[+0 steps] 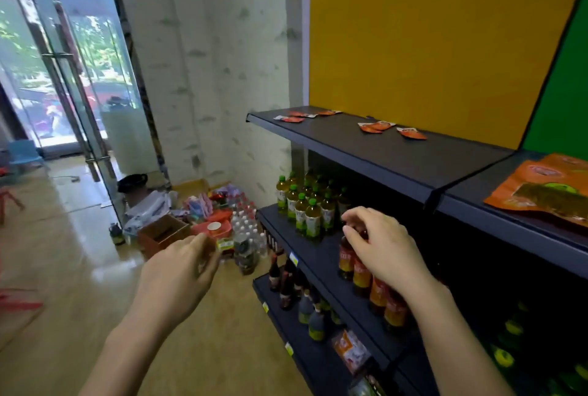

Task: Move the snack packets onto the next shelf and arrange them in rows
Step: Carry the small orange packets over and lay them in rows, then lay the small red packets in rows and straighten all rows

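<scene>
Small red snack packets (378,126) lie scattered on the dark metal shelf (413,157). The left hand (181,271) and right hand (385,249) (both loose) hold nothing.

Both bare forearms reached forward from the lower edge of the view. The left hand (178,271) was held out low, back up, fingers relaxed and nearly straight. The right hand (381,246) was higher, palm down, fingers loosely bent.
</scene>
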The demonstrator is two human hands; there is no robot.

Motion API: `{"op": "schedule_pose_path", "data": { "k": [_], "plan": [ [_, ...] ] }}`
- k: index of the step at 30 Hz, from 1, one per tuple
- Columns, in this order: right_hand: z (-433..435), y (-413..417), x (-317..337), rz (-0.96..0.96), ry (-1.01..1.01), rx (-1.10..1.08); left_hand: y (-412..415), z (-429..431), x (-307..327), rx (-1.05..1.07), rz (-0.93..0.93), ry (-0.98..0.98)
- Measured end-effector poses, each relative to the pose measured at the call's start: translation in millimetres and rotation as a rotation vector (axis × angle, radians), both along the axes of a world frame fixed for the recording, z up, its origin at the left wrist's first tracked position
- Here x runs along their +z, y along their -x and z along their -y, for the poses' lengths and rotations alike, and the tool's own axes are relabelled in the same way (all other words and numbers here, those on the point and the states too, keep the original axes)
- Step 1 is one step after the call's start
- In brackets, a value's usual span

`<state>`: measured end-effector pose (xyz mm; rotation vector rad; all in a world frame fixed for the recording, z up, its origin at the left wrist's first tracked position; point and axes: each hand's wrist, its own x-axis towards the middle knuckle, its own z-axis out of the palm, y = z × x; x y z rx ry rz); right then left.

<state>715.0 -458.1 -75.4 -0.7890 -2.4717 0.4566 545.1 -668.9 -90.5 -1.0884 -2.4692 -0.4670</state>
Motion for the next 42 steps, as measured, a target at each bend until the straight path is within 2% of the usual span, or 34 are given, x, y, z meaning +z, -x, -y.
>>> {"op": "schedule_pose_path", "data": {
  "k": [8,14,19,25,30,38,42],
  "plan": [
    [-81,67,30,-0.005,-0.011,-0.167,85,-106,-6,-0.238,0.068,-0.071],
    [-165,116,55,0.037,-0.025,-0.291,144,-209,11,-0.353,-0.029,-0.132],
    [-262,145,77,0.140,-0.047,-0.434,180,-313,41,-0.472,-0.037,-0.174],
    [-345,154,83,0.252,-0.013,-0.632,201,-435,55,-0.507,0.003,0.041],
    [-390,156,69,0.269,0.114,-0.736,208,-517,52,-0.548,0.044,0.256],
    [-426,164,50,0.232,0.193,-0.888,216,-606,61,-0.636,0.181,0.405],
    [-437,171,49,0.189,0.222,-0.945,214,-637,65,-0.673,0.269,0.401]
  ]
}}
